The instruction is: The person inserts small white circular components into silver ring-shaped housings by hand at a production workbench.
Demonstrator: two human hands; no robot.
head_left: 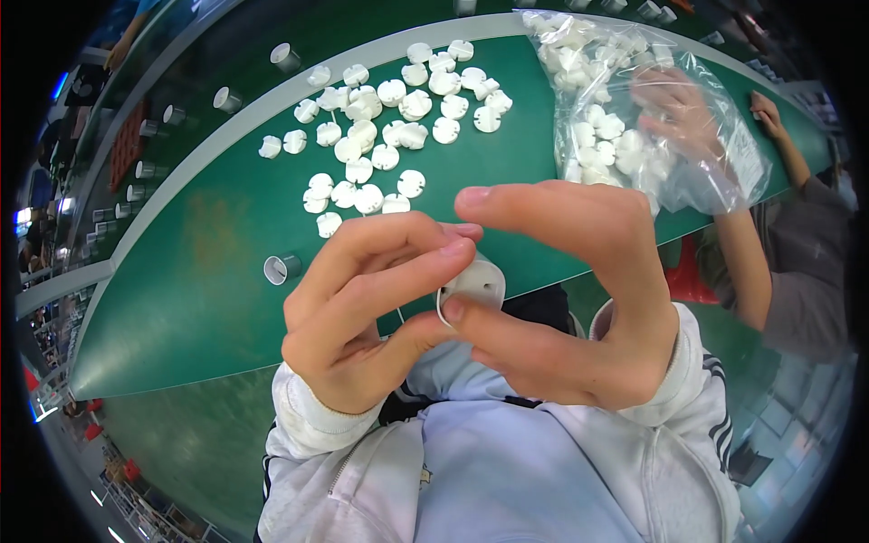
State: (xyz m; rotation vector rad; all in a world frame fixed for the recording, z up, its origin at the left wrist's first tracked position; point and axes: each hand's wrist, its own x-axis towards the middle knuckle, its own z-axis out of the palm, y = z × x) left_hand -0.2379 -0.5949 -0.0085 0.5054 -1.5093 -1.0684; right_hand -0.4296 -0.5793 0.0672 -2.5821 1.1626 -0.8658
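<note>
In front of my chest, both hands meet at a small white plastic cup [487, 281], tilted, with small holes in the face that shows. My left hand [362, 312] pinches it between thumb and bent fingers. The thumb of my right hand [579, 317] presses at its near rim, while the right index finger arches above, clear of it. The other right fingers are curled below and partly hidden. Beyond my hands, many loose white notched discs [368, 198] lie scattered. Left of my left hand, a white cup [281, 269] lies on its side.
A green table [199, 299] has a pale raised rail [172, 176] along its far edge. Several white cups [227, 99] stand beyond it. At right, a co-worker's hand [674, 104] is in or behind a clear plastic bag [579, 136] of white parts. A red stool [690, 276] stands below.
</note>
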